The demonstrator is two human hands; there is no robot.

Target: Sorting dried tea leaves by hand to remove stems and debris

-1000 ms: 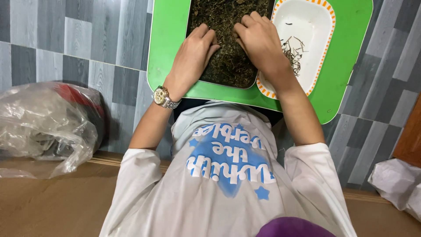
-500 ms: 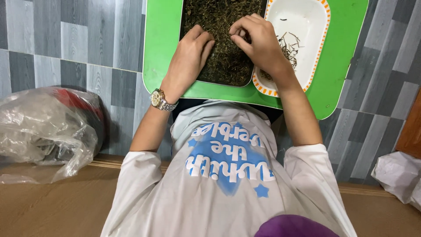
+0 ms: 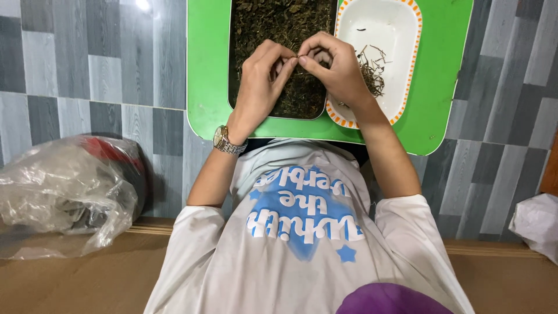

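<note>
A dark tray of dried leaves (image 3: 273,20) sits on a small green table (image 3: 206,70). My left hand (image 3: 258,81), with a metal watch (image 3: 224,141) on its wrist, and my right hand (image 3: 337,67) meet above the leaves. Their fingertips pinch a thin dried stem (image 3: 300,56) between them. Just right of the tray stands a white dish with an orange rim (image 3: 395,29), holding several loose stems (image 3: 372,72). My right wrist lies over the dish's near edge.
A crumpled clear plastic bag (image 3: 64,192) lies on the floor at the left, over something red and dark. A white bag (image 3: 537,224) shows at the right edge. Grey tiles surround the table; a wooden ledge runs along the bottom.
Both hands have lifted from spreading the leaves and come together, fingertips now pinching a stem between them.
</note>
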